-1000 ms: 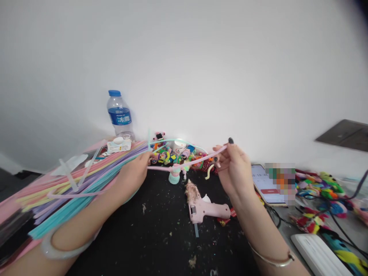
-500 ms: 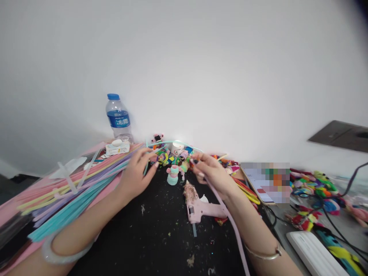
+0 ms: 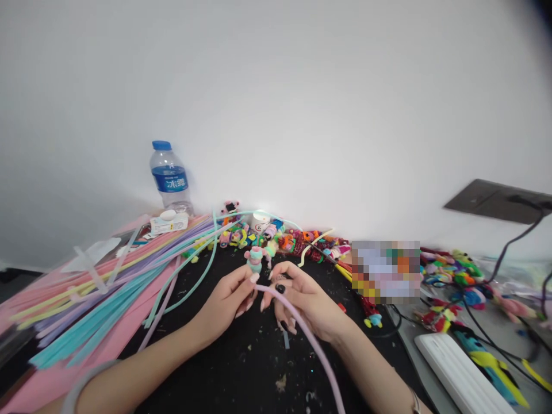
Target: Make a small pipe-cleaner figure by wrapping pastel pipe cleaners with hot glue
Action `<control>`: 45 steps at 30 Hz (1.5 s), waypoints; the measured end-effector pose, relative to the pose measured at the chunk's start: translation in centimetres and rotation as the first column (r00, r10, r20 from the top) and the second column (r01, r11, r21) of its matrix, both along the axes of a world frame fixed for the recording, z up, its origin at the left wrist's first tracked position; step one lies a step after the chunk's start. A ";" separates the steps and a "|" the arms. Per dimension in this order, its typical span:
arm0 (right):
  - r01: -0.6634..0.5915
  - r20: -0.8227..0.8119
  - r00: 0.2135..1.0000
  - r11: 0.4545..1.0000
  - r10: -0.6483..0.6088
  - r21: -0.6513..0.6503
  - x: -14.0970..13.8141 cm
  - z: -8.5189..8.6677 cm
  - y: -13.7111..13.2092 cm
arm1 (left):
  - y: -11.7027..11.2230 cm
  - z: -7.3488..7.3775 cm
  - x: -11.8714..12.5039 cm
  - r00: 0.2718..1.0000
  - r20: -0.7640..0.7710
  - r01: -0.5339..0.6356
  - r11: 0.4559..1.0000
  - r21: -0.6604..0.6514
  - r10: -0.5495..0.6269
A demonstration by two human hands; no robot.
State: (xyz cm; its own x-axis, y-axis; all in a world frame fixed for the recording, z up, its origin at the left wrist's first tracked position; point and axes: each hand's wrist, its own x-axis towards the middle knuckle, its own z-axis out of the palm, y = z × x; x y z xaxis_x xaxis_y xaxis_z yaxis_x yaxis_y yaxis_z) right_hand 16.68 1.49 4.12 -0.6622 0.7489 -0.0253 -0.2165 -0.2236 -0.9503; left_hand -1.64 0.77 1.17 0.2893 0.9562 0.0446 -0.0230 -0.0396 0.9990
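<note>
A thick lilac pipe cleaner [image 3: 311, 339] arcs from between my hands down to the bottom edge. Its tip is pinched between the thumb and fingers of my left hand [image 3: 230, 296]. The fingers of my right hand [image 3: 308, 296] are curled around it close beside that tip, partly hidden by the stem. Just beyond my left fingertips stands a small mint-and-pink fuzzy figure [image 3: 256, 259]. The glue gun is hidden behind my right hand; only its clear glue stick [image 3: 286, 339] shows below.
Bundles of coloured pipe cleaners [image 3: 112, 305] lie at left, near a water bottle [image 3: 170, 178]. Fuzzy figures [image 3: 297, 241] line the wall, with a paper cup [image 3: 260, 221] among them. At right are a white power strip [image 3: 461, 374], cables and a blurred-out screen [image 3: 386, 270].
My left hand has come right and down from the pile and now pinches the lilac pipe cleaner. My right hand has moved down and left, in front of the glue gun.
</note>
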 end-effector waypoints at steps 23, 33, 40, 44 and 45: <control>0.265 0.228 0.754 0.603 -0.616 0.752 1.0 -2.9 -4.0 | -1.2 -0.9 -0.9 0.874 -0.486 0.365 0.627 0.688 0.025; 0.272 0.257 0.802 0.712 -0.540 0.647 0.6 -3.0 -4.3 | -1.4 0.0 0.7 0.985 -0.085 0.159 0.985 0.067 -0.153; 0.216 0.264 0.778 0.637 -0.570 0.740 0.1 -3.1 -4.5 | -1.7 -0.9 2.1 0.918 0.395 0.175 0.931 -0.321 -0.037; 0.148 0.283 0.787 0.614 -0.547 0.775 -0.2 -2.9 -4.6 | -2.0 -1.2 2.2 0.895 0.446 0.160 0.915 -0.371 0.024; 0.133 0.290 0.793 0.616 -0.537 0.777 -0.3 -2.8 -4.6 | -2.0 -1.2 2.2 0.897 0.441 0.154 0.911 -0.384 0.034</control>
State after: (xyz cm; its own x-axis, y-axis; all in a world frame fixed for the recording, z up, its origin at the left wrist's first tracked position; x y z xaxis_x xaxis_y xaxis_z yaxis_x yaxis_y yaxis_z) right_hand 16.37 -3.07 1.30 -0.4101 0.8310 0.3758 0.3642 0.5270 -0.7679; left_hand 0.56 -1.23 -0.03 0.3883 0.8989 -0.2030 -0.4407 0.3746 0.8158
